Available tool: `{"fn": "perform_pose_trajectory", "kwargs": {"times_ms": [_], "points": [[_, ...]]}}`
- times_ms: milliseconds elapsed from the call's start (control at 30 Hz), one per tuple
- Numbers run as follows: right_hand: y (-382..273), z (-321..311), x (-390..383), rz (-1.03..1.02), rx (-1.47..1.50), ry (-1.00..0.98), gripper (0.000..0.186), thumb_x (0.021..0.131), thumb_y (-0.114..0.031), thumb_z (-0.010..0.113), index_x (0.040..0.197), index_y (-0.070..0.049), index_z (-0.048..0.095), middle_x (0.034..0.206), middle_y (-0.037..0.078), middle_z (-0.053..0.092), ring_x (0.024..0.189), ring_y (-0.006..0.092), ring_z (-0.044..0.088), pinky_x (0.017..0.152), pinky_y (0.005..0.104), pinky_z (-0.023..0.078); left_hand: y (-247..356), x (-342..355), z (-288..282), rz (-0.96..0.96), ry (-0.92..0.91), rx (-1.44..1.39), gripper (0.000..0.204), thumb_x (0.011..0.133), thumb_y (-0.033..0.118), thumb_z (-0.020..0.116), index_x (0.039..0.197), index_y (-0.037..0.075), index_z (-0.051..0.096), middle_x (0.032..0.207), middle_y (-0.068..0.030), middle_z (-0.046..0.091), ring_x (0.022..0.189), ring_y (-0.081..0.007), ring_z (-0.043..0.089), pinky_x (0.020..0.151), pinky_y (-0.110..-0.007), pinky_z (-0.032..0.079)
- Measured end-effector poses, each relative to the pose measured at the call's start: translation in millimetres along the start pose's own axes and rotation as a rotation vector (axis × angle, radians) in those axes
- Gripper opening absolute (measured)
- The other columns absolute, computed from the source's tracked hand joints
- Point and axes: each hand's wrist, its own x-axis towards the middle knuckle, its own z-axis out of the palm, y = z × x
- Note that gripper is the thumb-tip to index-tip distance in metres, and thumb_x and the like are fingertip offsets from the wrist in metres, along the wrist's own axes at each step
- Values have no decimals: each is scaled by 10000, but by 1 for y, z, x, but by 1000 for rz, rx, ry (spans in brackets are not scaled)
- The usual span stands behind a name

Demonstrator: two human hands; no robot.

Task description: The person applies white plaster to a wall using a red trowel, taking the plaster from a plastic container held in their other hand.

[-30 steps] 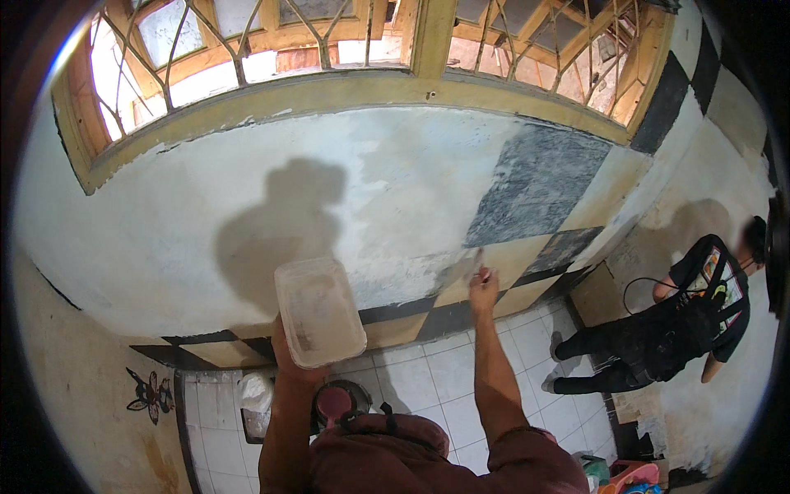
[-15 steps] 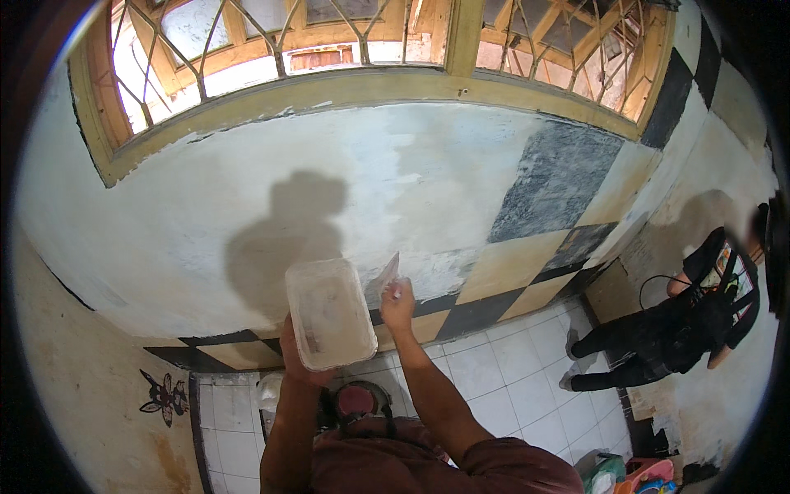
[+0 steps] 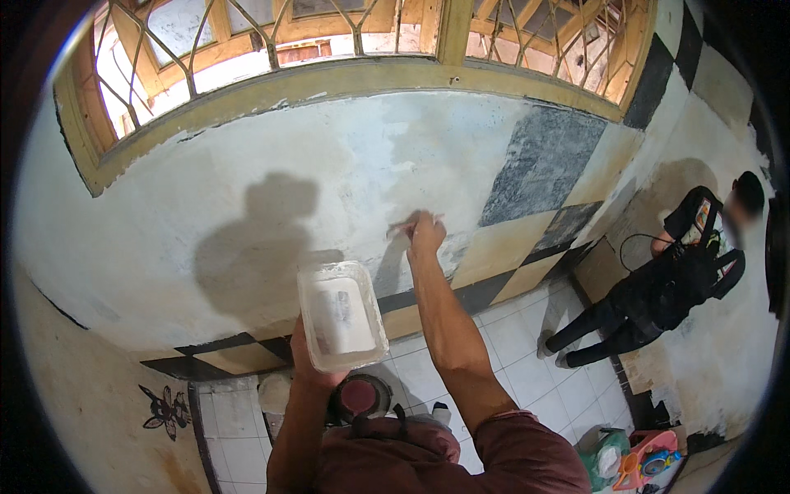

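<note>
My left hand (image 3: 309,362) grips a white rectangular plastic tub (image 3: 377,317) from its left and underside, fingers mostly hidden beneath it. Inside the tub lies white paste (image 3: 356,317), smeared up the walls as well. Raised to the wall (image 3: 346,177), my right hand (image 3: 425,237) is closed on a flat, pale putty knife (image 3: 401,226), its blade seen nearly edge-on. The blade is at or very near the wall's surface; contact cannot be made out. Patchy white coating covers much of this wall, over black and tan checks that still show at right.
A yellow-framed window (image 3: 329,82) with a metal grille sits above. At right stands another person (image 3: 658,272) in dark clothes. Below me are a round dark container (image 3: 360,397) and a pale bucket (image 3: 274,393). Bags and a pink basin (image 3: 654,453) lie at lower right.
My right hand has moved from beside the tub up and right to the wall with the putty knife. The tub has tilted, showing more paste. The view has shifted slightly.
</note>
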Motion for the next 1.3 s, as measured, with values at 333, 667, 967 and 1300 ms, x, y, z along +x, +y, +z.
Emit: {"fn": "perform_pose_trajectory", "kwargs": {"times_ms": [333, 667, 967, 1300], "points": [[21, -73, -21, 117, -128, 225, 160, 827, -85, 534, 701, 5, 575, 601, 82, 570, 504, 177, 553, 432, 320, 443, 3, -1, -15, -1, 31, -86, 504, 950, 497, 434, 1297, 146, 537, 1239, -46, 601, 1137, -262, 578, 979, -499, 451], [-41, -44, -51, -353, -266, -32, 125, 805, -58, 575, 763, 54, 609, 679, 101, 610, 633, 183, 589, 589, 305, 486, 10, -14, -32, 95, 73, -101, 506, 962, 486, 424, 1319, 139, 515, 1254, -57, 590, 1157, -271, 567, 984, -510, 453], [-44, -133, 38, -890, -1075, 243, 242, 878, -171, 607, 985, 42, 648, 1029, 223, 631, 988, 375, 600, 889, 426, 471, 16, -24, -34, 128, 67, -58, 517, 974, 465, 404, 1350, 119, 482, 1282, -87, 576, 1176, -285, 561, 987, -516, 460], [72, -31, -132, -768, -885, -336, 203, 845, -93, 614, 1027, -3, 632, 1112, 223, 607, 1005, 353, 582, 880, 442, 468, 20, -23, -30, 202, 43, 138, 514, 974, 450, 400, 1357, 113, 466, 1281, -89, 561, 1191, -274, 543, 1008, -475, 456]]}}
